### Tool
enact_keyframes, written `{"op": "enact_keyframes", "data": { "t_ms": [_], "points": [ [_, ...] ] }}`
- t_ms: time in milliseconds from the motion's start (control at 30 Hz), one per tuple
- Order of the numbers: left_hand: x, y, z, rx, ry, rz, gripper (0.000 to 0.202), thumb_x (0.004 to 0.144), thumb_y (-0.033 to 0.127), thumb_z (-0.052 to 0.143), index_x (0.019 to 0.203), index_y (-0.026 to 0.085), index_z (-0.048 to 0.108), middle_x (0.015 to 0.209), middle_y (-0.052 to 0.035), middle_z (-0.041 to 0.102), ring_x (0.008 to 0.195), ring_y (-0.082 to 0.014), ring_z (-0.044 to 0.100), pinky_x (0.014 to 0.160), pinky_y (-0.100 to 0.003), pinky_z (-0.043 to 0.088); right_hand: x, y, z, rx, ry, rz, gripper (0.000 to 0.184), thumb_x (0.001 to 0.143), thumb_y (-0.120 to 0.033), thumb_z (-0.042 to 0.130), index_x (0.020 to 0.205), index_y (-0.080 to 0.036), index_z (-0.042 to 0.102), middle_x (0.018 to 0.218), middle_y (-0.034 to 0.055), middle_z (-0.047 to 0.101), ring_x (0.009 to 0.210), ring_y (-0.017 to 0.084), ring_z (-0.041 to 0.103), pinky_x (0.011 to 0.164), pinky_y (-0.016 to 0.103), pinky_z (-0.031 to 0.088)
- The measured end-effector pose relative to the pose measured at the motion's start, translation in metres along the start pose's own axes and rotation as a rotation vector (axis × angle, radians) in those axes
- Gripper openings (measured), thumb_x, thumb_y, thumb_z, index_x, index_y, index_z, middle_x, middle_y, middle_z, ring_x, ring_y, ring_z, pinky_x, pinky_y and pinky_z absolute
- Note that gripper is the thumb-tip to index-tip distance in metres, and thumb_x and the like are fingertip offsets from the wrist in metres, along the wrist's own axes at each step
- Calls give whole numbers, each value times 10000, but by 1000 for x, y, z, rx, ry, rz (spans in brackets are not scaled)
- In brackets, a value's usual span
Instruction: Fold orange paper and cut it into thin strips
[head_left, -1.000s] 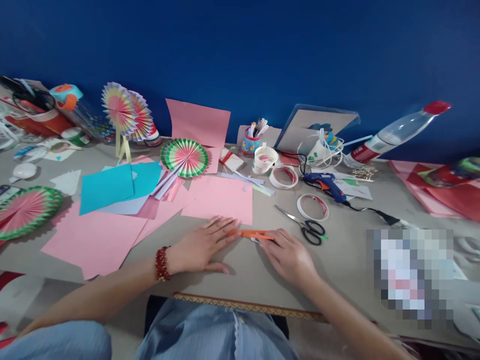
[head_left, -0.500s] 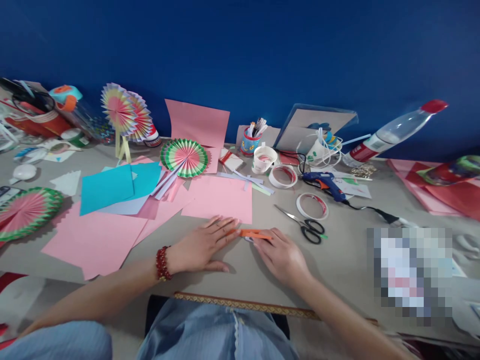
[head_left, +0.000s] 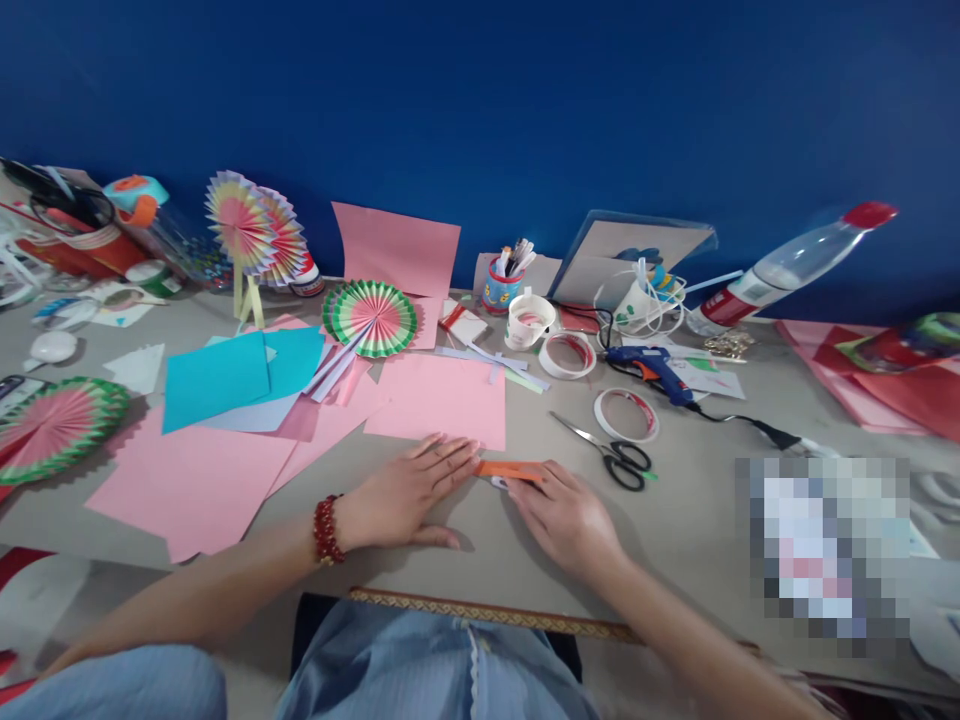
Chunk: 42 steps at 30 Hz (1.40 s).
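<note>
Fingers (head_left: 452, 455) of the left hand (head_left: 405, 495) are stretched out flat and close together, palm down, with the tips pressing on the left end of an orange paper strip (head_left: 511, 468) that's lying flat on the table (head_left: 697, 510). The right hand (head_left: 568, 517) comes in from the other side, with its fingers bent over the strip's right end. Honestly I can't tell if it's pinching the strip or just holding it down. A tiny pale bit peeks out right below the strip by the right thumb, too small to make out. There's a red bead bracelet (head_left: 324, 528) on the left wrist. Just behind the strip is a pink sheet (head_left: 442, 400), with its near edge almost touching the left fingertips. Off to the right of the strip are black-handled scissors (head_left: 613, 455), near it but not touching. A bit further back from the strip on that same side is a roll of tape (head_left: 626, 414), then a blue glue gun (head_left: 649, 362) behind that. Back and to the left of the strip is a green and pink pleated paper fan (head_left: 370, 316), lying among loose teal and pink sheets.
</note>
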<state>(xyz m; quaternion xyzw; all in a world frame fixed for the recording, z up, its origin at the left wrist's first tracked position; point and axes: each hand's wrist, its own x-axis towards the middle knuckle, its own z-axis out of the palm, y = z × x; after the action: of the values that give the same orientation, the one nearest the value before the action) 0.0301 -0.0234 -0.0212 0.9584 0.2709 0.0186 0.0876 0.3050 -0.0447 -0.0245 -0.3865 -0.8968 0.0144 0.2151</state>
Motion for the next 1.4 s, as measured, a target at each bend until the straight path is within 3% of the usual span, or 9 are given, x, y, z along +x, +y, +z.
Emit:
{"op": "enact_keyframes", "data": {
  "t_ms": [400,667,1233,1400],
  "points": [
    [1,0,-1,-17,6,-5,991,942,769,363,1619,98,92,1660,-155,179,1552,-272,154,1270,-455,73,3,-9,2,20,-19,42,244,988,-128,484,1105,-155,698,998,92,721,915,235,610,801,342,519],
    [-16,-8,-5,-49,7,-3,951,958,744,374,1629,155,47,1667,-117,179,1551,-254,163,1272,-428,56,4,-9,1,21,-43,52,240,976,-124,503,1096,-167,707,991,97,713,913,228,605,789,334,515],
    [-18,-8,-4,-26,-33,-7,981,943,770,355,1626,135,50,1675,-122,125,1559,-249,115,1275,-421,33,8,-11,10,-49,-41,-1,237,979,-135,489,1044,-162,716,927,96,717,879,232,611,832,374,502],
    [-17,-7,-4,-29,-37,-10,981,944,757,383,1627,139,43,1671,-131,146,1556,-256,132,1273,-429,63,8,-12,14,-28,-30,-6,249,957,-114,514,1106,-155,710,994,108,727,925,234,625,857,373,505]
  ]
}}
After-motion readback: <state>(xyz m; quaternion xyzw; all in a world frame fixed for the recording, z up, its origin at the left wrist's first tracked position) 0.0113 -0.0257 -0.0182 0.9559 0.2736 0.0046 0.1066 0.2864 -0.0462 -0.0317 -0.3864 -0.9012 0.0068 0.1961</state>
